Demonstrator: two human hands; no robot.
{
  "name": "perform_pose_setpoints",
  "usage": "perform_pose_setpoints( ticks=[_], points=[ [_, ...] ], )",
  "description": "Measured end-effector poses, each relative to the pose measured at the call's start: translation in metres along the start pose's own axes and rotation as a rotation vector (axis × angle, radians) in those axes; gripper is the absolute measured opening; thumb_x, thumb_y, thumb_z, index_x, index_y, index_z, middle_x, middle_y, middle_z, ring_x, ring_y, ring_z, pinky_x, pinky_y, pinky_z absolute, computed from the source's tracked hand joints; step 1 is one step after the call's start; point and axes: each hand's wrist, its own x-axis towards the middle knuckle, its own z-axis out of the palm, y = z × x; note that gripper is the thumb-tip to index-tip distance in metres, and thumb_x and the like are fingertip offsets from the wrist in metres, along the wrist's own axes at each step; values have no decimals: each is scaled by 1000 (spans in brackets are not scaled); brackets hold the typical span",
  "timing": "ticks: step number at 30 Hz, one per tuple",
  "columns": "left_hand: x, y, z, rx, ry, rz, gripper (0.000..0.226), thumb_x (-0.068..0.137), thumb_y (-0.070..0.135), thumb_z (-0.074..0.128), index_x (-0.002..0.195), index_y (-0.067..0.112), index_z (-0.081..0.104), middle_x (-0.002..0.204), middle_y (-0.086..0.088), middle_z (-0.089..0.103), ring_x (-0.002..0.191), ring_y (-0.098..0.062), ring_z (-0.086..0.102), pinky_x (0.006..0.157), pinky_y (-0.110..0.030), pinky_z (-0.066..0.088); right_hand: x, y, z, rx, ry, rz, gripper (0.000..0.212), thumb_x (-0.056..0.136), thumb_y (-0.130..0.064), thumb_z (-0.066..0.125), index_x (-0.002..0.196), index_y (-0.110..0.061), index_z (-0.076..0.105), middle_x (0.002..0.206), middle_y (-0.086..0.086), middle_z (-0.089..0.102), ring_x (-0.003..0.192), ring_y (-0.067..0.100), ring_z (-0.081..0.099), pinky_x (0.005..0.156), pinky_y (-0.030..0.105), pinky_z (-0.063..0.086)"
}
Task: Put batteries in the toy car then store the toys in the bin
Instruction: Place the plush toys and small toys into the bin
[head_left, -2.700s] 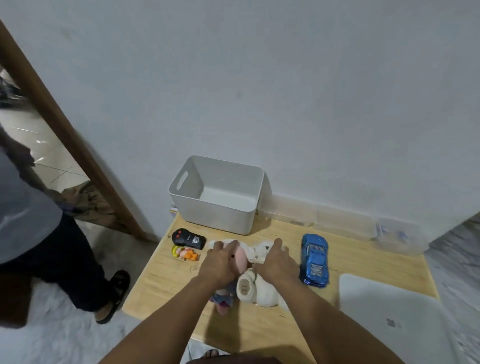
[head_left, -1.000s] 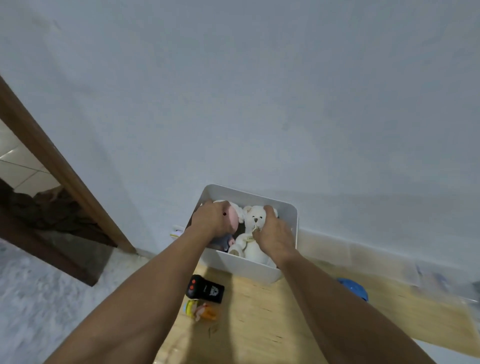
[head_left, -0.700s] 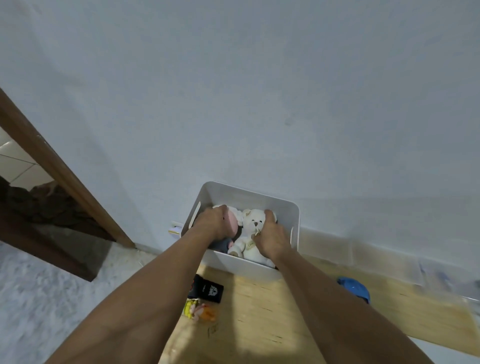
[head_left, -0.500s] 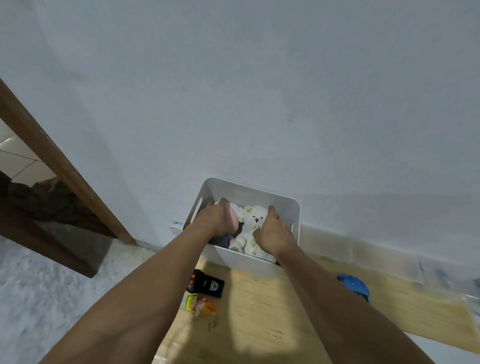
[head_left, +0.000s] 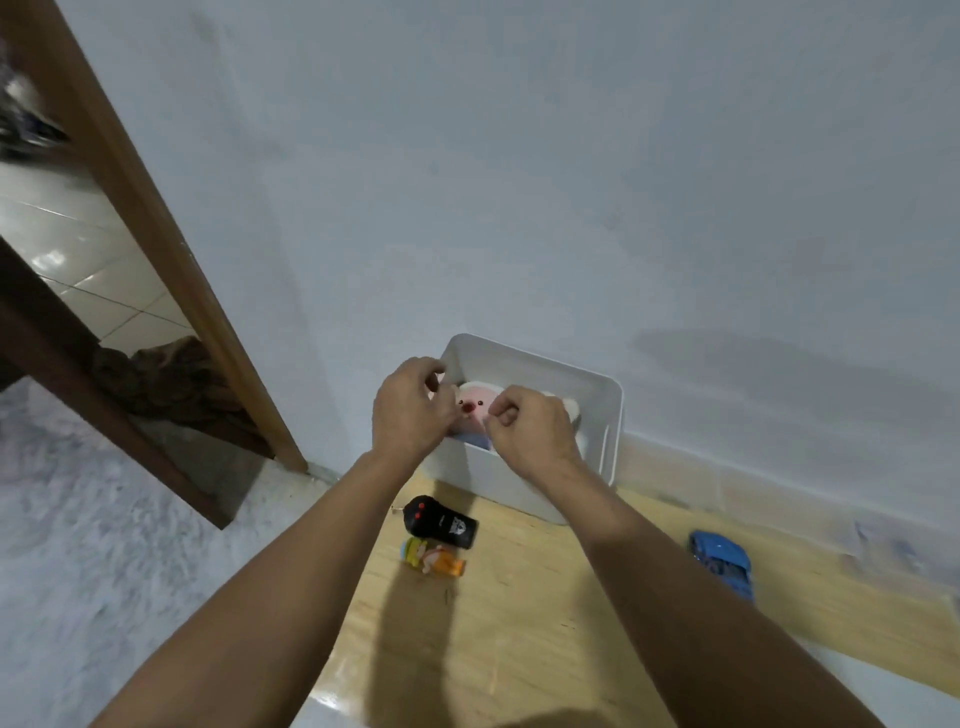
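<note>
A white bin (head_left: 612, 400) stands on the wooden table (head_left: 519, 623) against the wall. Inside it lie a pink-faced plush toy (head_left: 474, 410) and a white plush bear (head_left: 572, 413), mostly hidden behind my hands. My left hand (head_left: 410, 410) and my right hand (head_left: 530, 431) hover just above the bin's near rim, fingers loosely curled, holding nothing. The blue toy car (head_left: 724, 562) sits on the table to the right of the bin. A black remote control (head_left: 441, 522) and a small yellow and orange toy (head_left: 434, 557) lie in front of the bin.
Clear plastic boxes (head_left: 883, 545) line the wall at the right. A brown door frame (head_left: 156, 234) stands left of the table, with a pale carpet (head_left: 104, 571) below it. The table's left edge runs close to the remote.
Both hands carried the two plush toys from the table into the bin, let go of them, and have now lifted a little above the rim.
</note>
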Motion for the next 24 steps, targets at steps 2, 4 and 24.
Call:
perform_pose_setpoints(
  ticks=[2,4,24],
  points=[
    [-14,-11,-10,-2,54,-22,18,85,16,61,102,12,67,85,5,60,73,-15,56,68,-24,42,-13,-6,8,36,-24,-56,6,82,-23,66,85,-22,71,81,-1,72,81,19,66,78,33,55],
    [-28,-25,-16,3,82,-63,18,85,15,61,102,11,66,84,6,59,71,-13,55,68,-22,40,-27,-8,19,46,-59,-84,7,81,-22,66,84,-22,72,79,-1,72,79,20,66,75,34,56],
    [-144,-77,12,186,-497,-387,49,75,30,77,121,24,63,111,-3,59,98,-20,60,80,-25,46,-69,42,99,-413,-476,-88,33,79,-14,63,108,-30,61,97,2,67,89,28,63,75,39,55]
  ],
)
